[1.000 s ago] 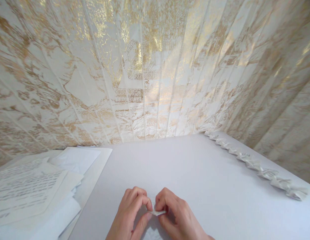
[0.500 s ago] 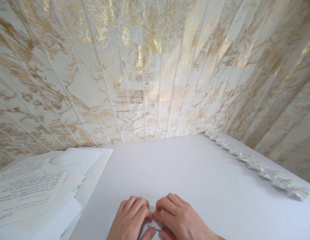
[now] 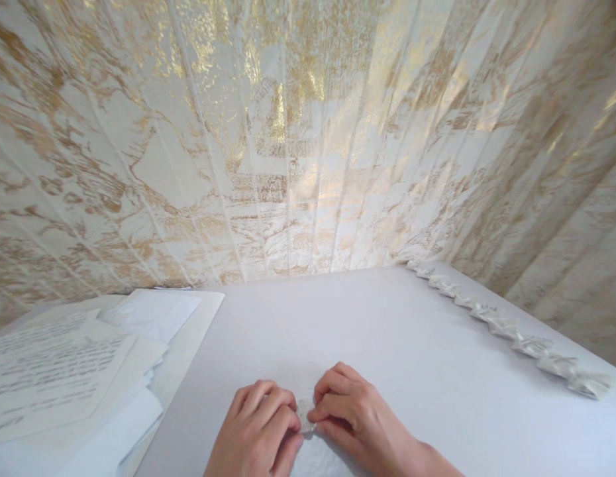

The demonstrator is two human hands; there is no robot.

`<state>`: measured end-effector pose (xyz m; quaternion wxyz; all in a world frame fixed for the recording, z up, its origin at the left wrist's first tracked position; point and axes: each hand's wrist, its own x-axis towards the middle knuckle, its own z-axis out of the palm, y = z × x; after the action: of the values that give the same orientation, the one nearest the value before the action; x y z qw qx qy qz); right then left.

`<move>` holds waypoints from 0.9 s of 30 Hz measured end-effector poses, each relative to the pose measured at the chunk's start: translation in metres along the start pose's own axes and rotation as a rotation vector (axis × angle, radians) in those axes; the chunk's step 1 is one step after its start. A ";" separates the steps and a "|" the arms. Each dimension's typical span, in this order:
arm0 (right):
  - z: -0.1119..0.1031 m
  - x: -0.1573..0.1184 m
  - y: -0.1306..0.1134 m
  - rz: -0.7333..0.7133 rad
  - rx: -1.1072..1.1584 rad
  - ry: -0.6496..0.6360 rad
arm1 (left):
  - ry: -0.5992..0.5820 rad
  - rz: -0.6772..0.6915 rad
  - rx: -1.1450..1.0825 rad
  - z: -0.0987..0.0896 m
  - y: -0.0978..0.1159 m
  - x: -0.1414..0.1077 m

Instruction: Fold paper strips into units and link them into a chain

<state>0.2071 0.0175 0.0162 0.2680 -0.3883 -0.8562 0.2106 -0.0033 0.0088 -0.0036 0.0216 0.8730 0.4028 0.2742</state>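
A small, pale piece of folded paper [image 3: 306,415] lies between my hands near the bottom centre of the view. My left hand [image 3: 263,424] pinches its left side between curled fingers and thumb. On the right side, my right hand [image 3: 355,414] grips it with thumb and index finger, the other fingers bent. Beneath the hands a whitish sheet or patch shows on the table, its outline too faint to make out.
The white table [image 3: 348,324] meets a gold-patterned curtain [image 3: 288,165] at the back. Loose papers [image 3: 64,384], some with writing, lie at the left. A row of several folded paper pieces [image 3: 501,324] runs along the right edge.
My right hand has moved slightly up and its thumb has come up against the paper piece. My left thumb has closed in too, and more of the piece shows between the hands.
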 end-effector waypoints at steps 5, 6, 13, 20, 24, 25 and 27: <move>0.005 0.002 -0.003 0.178 0.076 0.046 | -0.056 -0.095 -0.042 0.000 0.000 0.001; 0.006 0.003 -0.005 0.228 0.077 0.056 | -0.063 -0.139 -0.053 0.000 0.000 0.002; 0.004 0.011 -0.014 0.371 0.012 0.059 | -0.073 -0.255 -0.113 0.003 0.002 0.004; 0.008 0.013 -0.011 0.382 -0.014 0.020 | -0.013 -0.283 -0.082 0.007 0.012 0.005; 0.009 0.012 -0.010 0.381 -0.028 0.028 | -0.076 -0.339 -0.107 0.007 0.008 0.005; 0.008 0.011 -0.010 0.382 -0.025 0.025 | -0.098 -0.349 -0.123 0.006 0.007 0.005; 0.007 0.011 -0.010 0.375 -0.013 0.013 | -0.125 -0.360 -0.150 0.007 0.005 0.005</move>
<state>0.1913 0.0184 0.0199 0.2268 -0.5443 -0.7683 0.2491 0.0064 0.0105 -0.0055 0.1602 0.7982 0.5284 0.2406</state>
